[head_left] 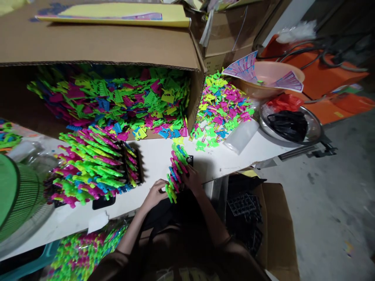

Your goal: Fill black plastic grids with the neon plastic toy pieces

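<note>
A short row of small neon plastic pieces (pixel 178 166), pink, green, blue and yellow, stands slanted at the table's front edge. It appears to sit on a black base, of which a dark corner (pixel 190 159) shows. My left hand (pixel 156 193) is curled at the near left end, thumb and fingers closed on a piece there. Along the right side, my right hand (pixel 191 178) grips the row, its fingertips partly hidden behind it. A much larger block of slanted neon pieces (pixel 96 164) stands to the left in black holders.
A cardboard box (pixel 102 43) lies on its side, full of loose neon pieces. More loose pieces (pixel 222 105) spread beside it. At right are a pink basin (pixel 271 74) and a metal bowl (pixel 315 130) with bags. A green basket (pixel 20 195) is left; black frames (pixel 244 207) fill a lower carton.
</note>
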`<move>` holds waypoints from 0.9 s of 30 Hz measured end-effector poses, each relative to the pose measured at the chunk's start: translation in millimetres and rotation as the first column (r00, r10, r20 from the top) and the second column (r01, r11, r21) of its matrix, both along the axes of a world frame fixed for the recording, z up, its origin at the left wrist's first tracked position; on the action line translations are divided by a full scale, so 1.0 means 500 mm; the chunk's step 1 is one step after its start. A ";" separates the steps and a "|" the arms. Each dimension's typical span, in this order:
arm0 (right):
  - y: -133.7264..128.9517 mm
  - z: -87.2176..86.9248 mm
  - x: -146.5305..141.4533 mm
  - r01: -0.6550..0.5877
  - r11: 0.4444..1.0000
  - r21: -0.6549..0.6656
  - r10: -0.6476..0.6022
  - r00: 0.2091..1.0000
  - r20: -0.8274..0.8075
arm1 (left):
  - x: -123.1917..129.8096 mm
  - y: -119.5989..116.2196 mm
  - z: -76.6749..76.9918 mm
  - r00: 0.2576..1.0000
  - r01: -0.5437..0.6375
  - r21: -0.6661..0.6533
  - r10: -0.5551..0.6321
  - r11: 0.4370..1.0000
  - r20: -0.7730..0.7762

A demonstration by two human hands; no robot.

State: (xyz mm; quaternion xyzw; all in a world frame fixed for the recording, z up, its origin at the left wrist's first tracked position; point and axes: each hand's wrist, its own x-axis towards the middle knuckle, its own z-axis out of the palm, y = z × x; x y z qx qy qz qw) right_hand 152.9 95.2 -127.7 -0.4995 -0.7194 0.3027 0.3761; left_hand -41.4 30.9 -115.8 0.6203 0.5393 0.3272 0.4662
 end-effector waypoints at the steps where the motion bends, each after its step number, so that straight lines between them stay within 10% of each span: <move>1: 0.001 0.001 0.001 -0.005 1.000 -0.001 0.005 1.000 0.004 | 0.000 0.000 0.000 1.000 0.002 0.002 -0.002 1.000 -0.001; 13: -0.010 0.013 -0.012 0.093 0.992 -0.084 -0.091 0.996 0.016 | -0.002 -0.002 -0.008 1.000 0.012 0.026 -0.012 1.000 -0.012; 19: -0.001 0.050 0.032 -0.057 0.989 -0.133 0.047 0.996 -0.074 | -0.001 -0.003 -0.010 0.999 0.014 0.039 -0.013 0.999 -0.030; 27: 0.048 0.077 0.073 -0.157 0.986 -0.051 0.165 0.960 0.226 | 0.003 0.000 -0.004 0.998 0.008 0.047 -0.005 0.999 -0.058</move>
